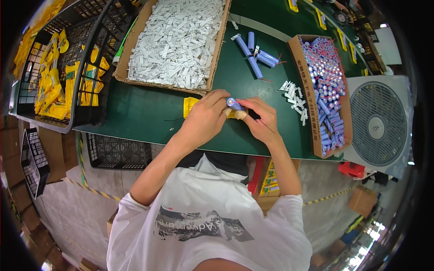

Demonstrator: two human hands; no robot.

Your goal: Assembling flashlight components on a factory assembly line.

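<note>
Seen from above, a person in a white printed shirt works at a green desk (pixel 135 113). Both hands meet at the middle of the desk and pinch one small blue cylindrical battery cell (pixel 233 104) between them. The left hand (pixel 205 115) curls over it from the left with fingers closed, and the right hand (pixel 262 119) grips it from the right, fingertips tight on the cell. Under the hands lies a yellow piece (pixel 190 106), partly hidden. Beyond the hands a few loose blue cells (pixel 255 56) rest on the desk. Further back sits a cardboard box of white plastic strips (pixel 174 40). To the right of the hands lie scattered white clips (pixel 296 99) and a long cardboard box of blue cells (pixel 325 86). Far left, a black wire basket (pixel 86 67) holds yellow packets.
</note>
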